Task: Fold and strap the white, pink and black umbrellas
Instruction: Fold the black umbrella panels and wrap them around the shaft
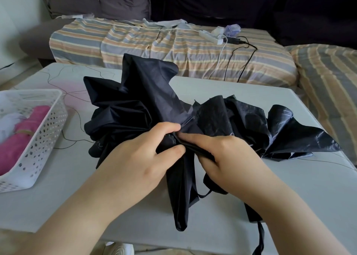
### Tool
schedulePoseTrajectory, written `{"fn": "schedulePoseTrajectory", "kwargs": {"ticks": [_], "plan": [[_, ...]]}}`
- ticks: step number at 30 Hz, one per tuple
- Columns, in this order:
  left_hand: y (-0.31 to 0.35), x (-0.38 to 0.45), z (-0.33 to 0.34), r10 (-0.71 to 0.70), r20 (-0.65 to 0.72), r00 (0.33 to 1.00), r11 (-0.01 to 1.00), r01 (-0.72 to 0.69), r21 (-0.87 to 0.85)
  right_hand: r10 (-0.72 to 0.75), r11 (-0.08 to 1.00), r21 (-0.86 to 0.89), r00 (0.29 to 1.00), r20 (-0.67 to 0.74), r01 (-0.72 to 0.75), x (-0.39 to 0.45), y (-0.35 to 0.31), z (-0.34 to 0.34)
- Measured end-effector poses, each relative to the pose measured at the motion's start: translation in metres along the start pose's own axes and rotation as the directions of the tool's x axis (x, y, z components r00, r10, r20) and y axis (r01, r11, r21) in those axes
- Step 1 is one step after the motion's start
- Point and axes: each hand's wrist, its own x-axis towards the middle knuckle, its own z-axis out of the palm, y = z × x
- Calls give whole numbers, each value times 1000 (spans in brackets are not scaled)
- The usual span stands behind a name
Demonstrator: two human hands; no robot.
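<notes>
Both grips pinch the black umbrella (pixel 154 104) at frame centre: left hand (pixel 143 158) and right hand (pixel 228 158) gather its cloth on the bench (pixel 289 187); pink umbrella (pixel 23 136) lies in the basket (pixel 44 138), left.

The basket (pixel 38 131) runs off the left edge, so the pink umbrella (pixel 21 138) and white umbrella (pixel 7 123) show only partly. The black umbrella (pixel 144 107) fabric hides its shaft.

Three umbrellas: black (pixel 146 104), pink (pixel 25 131), white (pixel 7 119); one basket (pixel 44 138).
</notes>
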Motion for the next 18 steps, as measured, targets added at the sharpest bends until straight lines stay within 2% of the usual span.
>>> {"fn": "schedulePoseTrajectory", "kwargs": {"ticks": [3, 6, 9, 11, 14, 18], "plan": [[-3, 2, -10, 99, 42, 994, 985, -104, 136, -18, 992, -124, 999, -26, 15, -2, -1, 1], [-9, 5, -12, 26, -4, 1000, 986, -25, 164, -15, 981, -194, 991, -134, -11, -7, 9, -5], [-14, 7, -13, -1, -35, 999, 987, 7, 163, -3, 982, -185, 972, -236, -41, -15, 20, -22], [-14, 7, -12, 0, -44, 999, 986, 8, 169, -70, 989, -142, 973, -222, 39, -18, 20, -26], [-13, 7, -10, 15, -39, 999, 986, -8, 165, -192, 971, -184, 961, -199, 156, -13, 22, -18], [-13, 6, -8, 45, -23, 999, 986, -41, 164, -151, 968, -227, 970, -190, 106, -10, 27, -14]]}}
